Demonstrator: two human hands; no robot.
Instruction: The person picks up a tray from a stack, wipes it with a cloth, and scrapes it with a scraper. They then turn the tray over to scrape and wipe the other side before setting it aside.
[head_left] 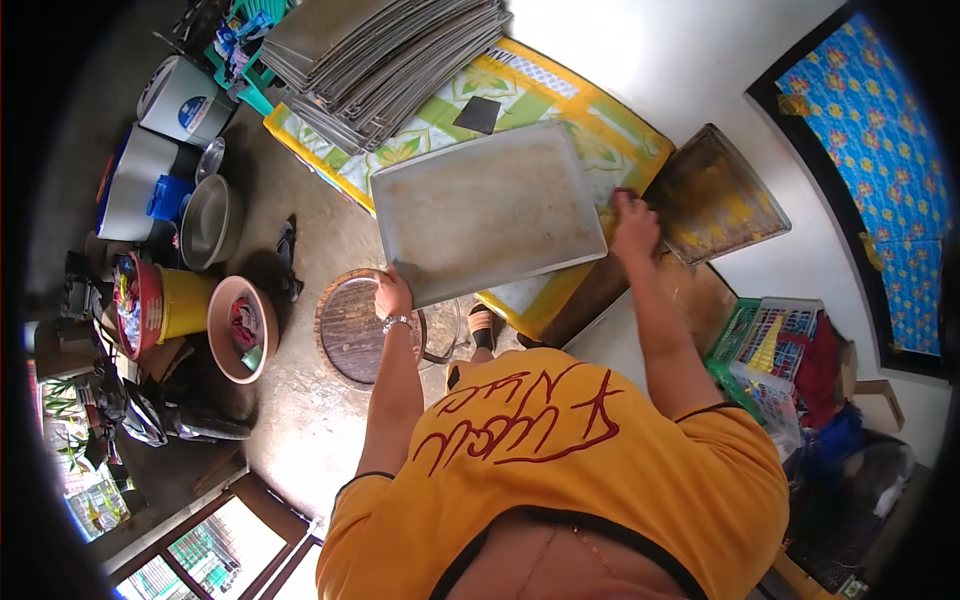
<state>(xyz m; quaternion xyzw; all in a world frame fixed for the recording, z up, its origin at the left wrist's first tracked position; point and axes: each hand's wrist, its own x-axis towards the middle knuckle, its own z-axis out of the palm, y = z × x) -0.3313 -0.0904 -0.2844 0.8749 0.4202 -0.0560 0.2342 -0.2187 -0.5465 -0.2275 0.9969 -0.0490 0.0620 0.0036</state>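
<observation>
Metal tray (487, 212) gripped by outstretched left hand (392, 294) and right hand (634, 226).

Matt, scuffed metal tray (487, 212) on glossy floral plastic tablecloth (590, 130)

A large, stained metal tray (487, 212) lies flat, slightly tilted.
</observation>
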